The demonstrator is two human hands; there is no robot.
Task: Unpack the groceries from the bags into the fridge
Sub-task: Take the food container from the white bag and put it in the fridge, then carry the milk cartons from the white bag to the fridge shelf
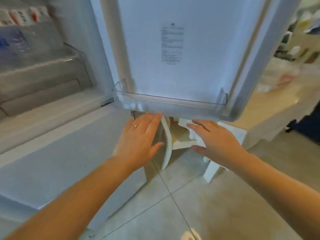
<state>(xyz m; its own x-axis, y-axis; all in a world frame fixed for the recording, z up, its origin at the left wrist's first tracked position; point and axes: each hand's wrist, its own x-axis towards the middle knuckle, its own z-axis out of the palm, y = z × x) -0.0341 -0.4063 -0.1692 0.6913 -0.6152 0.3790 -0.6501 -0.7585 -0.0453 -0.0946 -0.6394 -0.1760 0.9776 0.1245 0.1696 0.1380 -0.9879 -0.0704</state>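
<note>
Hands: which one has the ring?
The left hand: a thin band shows on one finger. The right hand, by the white bag under the fridge door, is bare.

Pale tiled floor [216, 205] fills five o'clock; at two o'clock stand blurred shelves [301, 32] of household clutter; a dark object [304, 127] sits at three o'clock
</note>
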